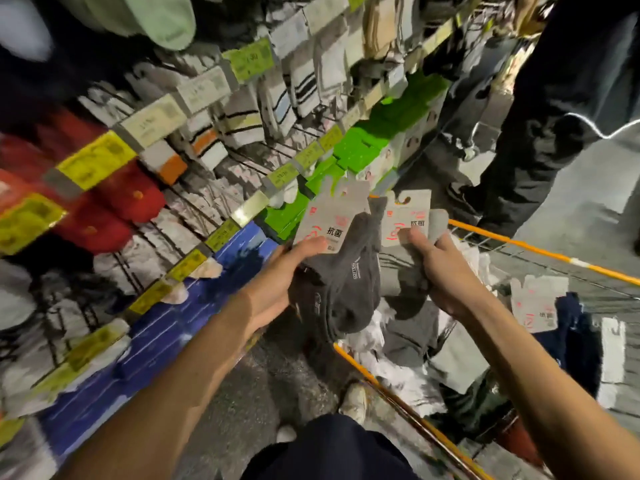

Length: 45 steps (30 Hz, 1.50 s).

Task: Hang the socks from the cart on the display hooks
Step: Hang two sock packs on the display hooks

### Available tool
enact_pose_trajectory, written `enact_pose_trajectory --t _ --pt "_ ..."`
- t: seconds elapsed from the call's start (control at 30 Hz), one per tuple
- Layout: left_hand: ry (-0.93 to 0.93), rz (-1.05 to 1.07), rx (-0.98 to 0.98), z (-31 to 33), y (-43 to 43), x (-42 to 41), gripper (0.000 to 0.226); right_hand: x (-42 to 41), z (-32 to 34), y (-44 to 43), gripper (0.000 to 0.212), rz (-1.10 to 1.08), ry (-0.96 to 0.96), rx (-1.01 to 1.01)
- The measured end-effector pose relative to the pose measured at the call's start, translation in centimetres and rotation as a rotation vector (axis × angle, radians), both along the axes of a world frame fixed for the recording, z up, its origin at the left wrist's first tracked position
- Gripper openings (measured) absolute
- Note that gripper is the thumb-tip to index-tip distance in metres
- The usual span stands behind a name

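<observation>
L hand [277, 282] grips 1 dark sock pack [349, 278]; R hand [441, 271], 1 grey pack [403, 214].

Left hand [277, 282] holds dark socks [349, 282]; right hand [446, 271] holds grey socks [408, 268] above cart [540, 251].

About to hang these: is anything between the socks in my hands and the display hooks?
Nothing visible does. The left hand grips dark socks, the right hand grey socks, both above the cart, with open air to the hooks. Price tags sit at the hook tips; that area is blurred.
</observation>
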State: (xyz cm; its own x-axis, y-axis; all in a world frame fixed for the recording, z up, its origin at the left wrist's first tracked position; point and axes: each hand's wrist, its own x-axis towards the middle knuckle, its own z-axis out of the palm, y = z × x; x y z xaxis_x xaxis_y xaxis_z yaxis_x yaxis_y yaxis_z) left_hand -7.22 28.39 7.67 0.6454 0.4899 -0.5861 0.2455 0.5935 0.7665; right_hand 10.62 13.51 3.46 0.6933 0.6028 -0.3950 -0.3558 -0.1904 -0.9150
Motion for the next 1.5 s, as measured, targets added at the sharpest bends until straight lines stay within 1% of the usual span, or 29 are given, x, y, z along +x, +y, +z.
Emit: enact_pose_trajectory --t 0.07,0.13,0.17,0.2,0.27,0.33,0.37,0.43,0.47,0.5,0.53,0.6,0.67,0.77,0.9,0.97,1.07,1.1,1.17,1.23,1.33,1.37,1.4,1.47,1.5 --pt "-0.060 0.027 0.003 2.0 0.4 -2.4 0.053 -1.4 2.6 2.4 0.039 0.077 0.040 0.053" --pt "-0.106 0.096 0.030 3.9 0.8 -5.3 0.044 -4.0 5.9 5.0 0.073 0.194 0.041 0.062" --pt "-0.116 0.135 0.029 4.6 0.8 -6.2 0.039 -4.8 7.0 6.0 0.086 0.247 0.057 0.072" --pt "-0.129 0.192 0.046 5.5 0.9 -8.0 0.030 -6.7 8.6 7.1 0.085 0.315 0.102 0.103" --pt "-0.139 0.289 0.093 7.0 0.8 -11.7 0.013 -10.7 11.2 8.9 0.071 0.455 0.197 0.179" --pt "-0.141 0.375 0.147 8.5 0.6 -16.3 0.009 -15.4 13.5 10.2 0.055 0.582 0.228 0.262" --pt "-0.139 0.415 0.185 9.1 0.3 -18.6 0.020 -17.8 14.5 10.7 0.051 0.623 0.224 0.308" --pt "-0.126 0.502 0.251 10.2 -0.3 -23.7 0.047 -23.0 16.2 11.3 0.064 0.675 0.185 0.368" --pt "-0.119 0.546 0.285 10.8 -0.9 -26.1 0.057 -25.5 16.9 11.5 0.071 0.684 0.163 0.384" --pt "-0.115 0.594 0.318 11.5 -1.4 -28.5 0.063 -28.0 17.6 11.6 0.071 0.702 0.152 0.404" --pt "-0.125 0.639 0.350 12.3 -2.0 -30.8 0.061 -30.5 18.4 11.6 0.066 0.734 0.138 0.423" --pt "-0.157 0.714 0.414 13.8 -3.3 -35.1 0.044 -35.4 19.7 11.5 0.055 0.800 0.116 0.457" --pt "-0.184 0.778 0.476 15.4 -4.5 -39.5 0.036 -40.0 21.2 11.2 0.056 0.848 0.100 0.485" --pt "-0.200 0.853 0.540 17.7 -6.6 -45.5 0.029 -45.9 23.3 10.6 0.051 0.927 0.063 0.543" --pt "-0.197 0.918 0.599 20.9 -8.3 -52.0 0.025 -52.5 26.6 9.7 0.060 0.959 0.027 0.554" --pt "-0.206 0.950 0.601 22.6 -8.7 -54.4 0.026 -55.3 28.4 9.4 0.056 0.967 0.045 0.548" --pt "-0.225 0.967 0.615 24.9 -9.0 -57.2 0.016 -58.5 31.1 9.3 0.051 1.008 0.063 0.515" --pt "-0.231 0.975 0.631 25.7 -8.9 -57.9 0.016 -59.3 31.9 9.5 0.047 1.021 0.059 0.520" --pt "-0.237 1.009 0.671 27.4 -8.2 -59.3 0.025 -60.5 33.4 10.0 0.043 1.054 0.038 0.545" --pt "-0.242 1.041 0.698 29.3 -7.5 -60.5 0.034 -61.7 34.7 10.8 0.054 1.106 -0.006 0.563" --pt "-0.301 1.038 0.696 31.7 -6.1 -62.1 0.027 -63.0 36.3 12.5 0.065 1.126 -0.006 0.616" --pt "-0.310 1.029 0.700 32.2 -5.5 -62.5 0.026 -63.3 36.7 13.2 0.065 1.126 0.000 0.634" --pt "-0.308 1.025 0.706 32.7 -5.0 -62.8 0.028 -63.5 37.1 14.0 0.061 1.134 0.001 0.652" --pt "-0.273 1.032 0.717 33.3 -3.7 -63.5 0.037 -63.7 37.8 15.6 0.045 1.160 -0.012 0.663" --pt "-0.261 1.028 0.725 33.5 -2.9 -63.7 0.036 -63.8 38.1 16.5 0.042 1.163 -0.019 0.657"
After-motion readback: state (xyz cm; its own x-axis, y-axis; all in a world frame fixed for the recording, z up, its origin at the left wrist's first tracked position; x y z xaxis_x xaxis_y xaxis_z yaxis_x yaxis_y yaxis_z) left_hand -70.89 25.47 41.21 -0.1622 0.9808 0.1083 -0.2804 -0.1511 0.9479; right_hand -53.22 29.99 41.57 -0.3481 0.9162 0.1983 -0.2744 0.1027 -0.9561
